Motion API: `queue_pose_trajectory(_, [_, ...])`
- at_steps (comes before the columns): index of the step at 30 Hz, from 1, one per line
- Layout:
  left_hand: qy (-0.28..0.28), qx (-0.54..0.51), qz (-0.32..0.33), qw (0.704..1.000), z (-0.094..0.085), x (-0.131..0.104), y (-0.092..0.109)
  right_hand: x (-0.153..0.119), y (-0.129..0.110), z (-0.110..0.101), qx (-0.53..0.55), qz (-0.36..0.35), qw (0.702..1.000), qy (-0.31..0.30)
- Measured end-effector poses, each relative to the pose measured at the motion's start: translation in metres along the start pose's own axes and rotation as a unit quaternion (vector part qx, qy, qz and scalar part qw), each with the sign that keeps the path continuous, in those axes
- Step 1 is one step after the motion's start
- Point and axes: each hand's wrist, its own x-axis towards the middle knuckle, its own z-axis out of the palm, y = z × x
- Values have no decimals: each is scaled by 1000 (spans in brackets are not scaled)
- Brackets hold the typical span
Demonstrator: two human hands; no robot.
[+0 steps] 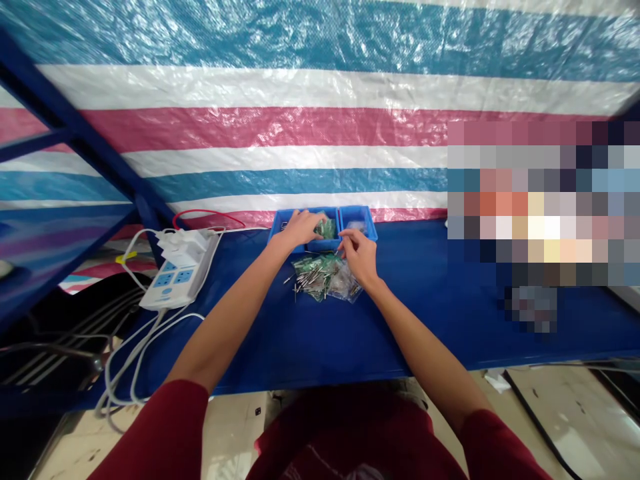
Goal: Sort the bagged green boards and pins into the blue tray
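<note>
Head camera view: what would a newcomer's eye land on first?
Probably the shiny striped sheet filling the background. Next, the left hand and right hand at the blue bins mid-picture, with thin metal pieces heaped in front. A white power strip sits on the blue table toward the left.

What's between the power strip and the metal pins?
In the head view, the left forearm crosses between the power strip and the metal pins, with blue tabletop beneath.
</note>
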Motion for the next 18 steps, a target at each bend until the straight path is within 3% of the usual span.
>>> queue_pose_trajectory(4, [26, 5, 39, 999, 5, 7, -2, 0, 1, 0, -21, -6, 1000, -5])
queue_pose_trajectory(7, [-11, 22, 38, 999, 4, 10, -1, 1, 2, -1, -77, -9, 997, -23])
queue_pose_trajectory(9, [-20, 26, 31, 999, 0, 7, 3, 3, 1, -4, -150, -12, 986, -68])
queue_pose_trajectory(14, [118, -38, -2, 992, -10, -30, 28, 6, -4, -11, -305, -15, 926, -221])
queue_pose_trajectory(18, [174, -132, -50, 975, -10, -73, 42, 5, -5, -12, -329, -5, 911, -251])
